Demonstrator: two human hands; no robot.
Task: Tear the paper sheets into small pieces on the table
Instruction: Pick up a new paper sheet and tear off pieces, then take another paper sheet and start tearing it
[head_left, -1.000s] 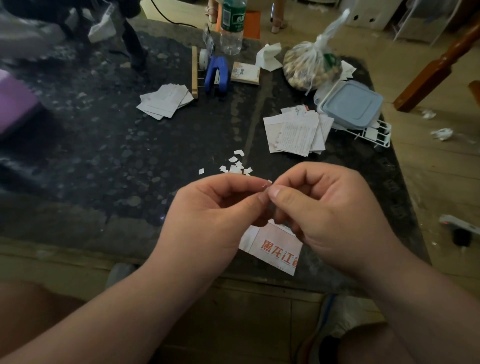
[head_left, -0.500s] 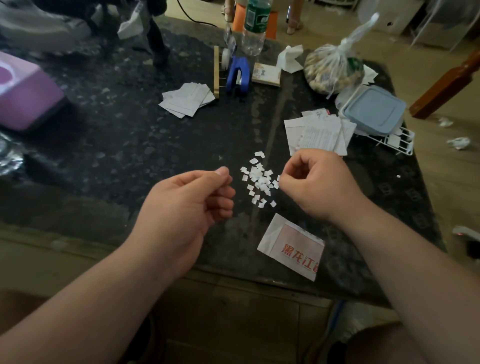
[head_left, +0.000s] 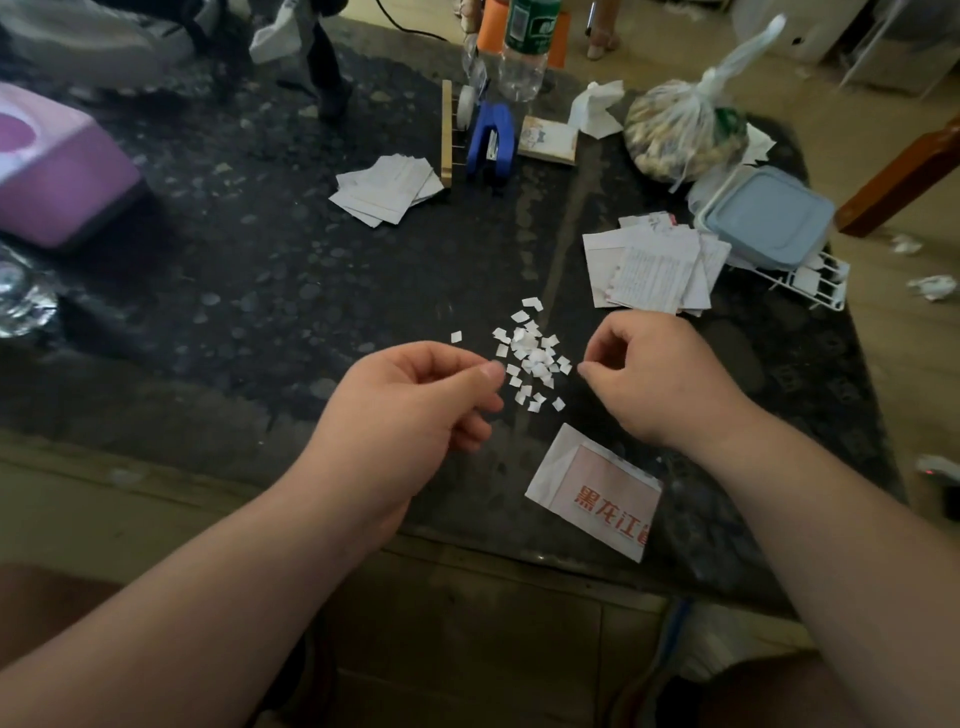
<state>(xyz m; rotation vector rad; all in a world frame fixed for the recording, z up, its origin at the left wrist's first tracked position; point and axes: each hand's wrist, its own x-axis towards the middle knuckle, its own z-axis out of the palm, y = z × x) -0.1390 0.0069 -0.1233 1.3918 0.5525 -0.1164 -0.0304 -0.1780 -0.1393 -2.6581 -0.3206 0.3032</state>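
The bottle (head_left: 524, 52) at the far edge of the table (head_left: 260, 291) is cut off at the top of the frame, and the pink box (head_left: 57, 171) runs off the left side. The contents of the knotted plastic bag (head_left: 685, 130) are too blurred to identify. The sheet with red print (head_left: 597, 493) near the front edge has its right corner hidden under the right forearm, so the characters are cut short.

Both forearms come in from the bottom corners, and the 2 hands hang just above the table with their backs to the camera. The left hand (head_left: 410, 410) is on the left of the heap of torn pieces (head_left: 532, 358) and the right hand (head_left: 654, 379) is on its right, with the heap between them.

The left hand's fingers are curled in and its thumb is pressed against the side of the index finger. No paper shows there, and I cannot tell whether a scrap is pinched. The right hand's fingers are also curled, with thumb and index tips drawn together and pointing at the heap. What lies between them is hidden.

The torn pieces lie scattered on the dark table, with 1 scrap (head_left: 456, 336) a little apart on the left. A stack of whole sheets (head_left: 649, 270) lies beyond the right hand, beside a lidded container (head_left: 769, 215). A 2nd stack (head_left: 387, 189) lies further back, next to a blue stapler (head_left: 491, 140).
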